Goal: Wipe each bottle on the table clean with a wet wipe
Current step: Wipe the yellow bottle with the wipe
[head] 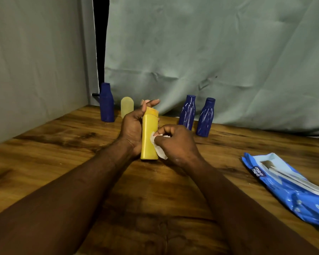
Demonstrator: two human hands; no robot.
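A yellow bottle (148, 137) stands upright near the middle of the wooden table (63, 144). My left hand (132, 129) grips it from the left, fingers curled behind its cap. My right hand (177, 142) pinches a white wet wipe (159, 148) and presses it against the bottle's right side. Behind stand a dark blue bottle (106, 103) at the left, a pale yellow bottle (127, 106) beside it, and two more blue bottles (187, 112) (205, 117) to the right.
A blue pack of wet wipes (291, 188) lies flat at the table's right edge. Grey-green cloth (210, 52) hangs behind the table and along the left side.
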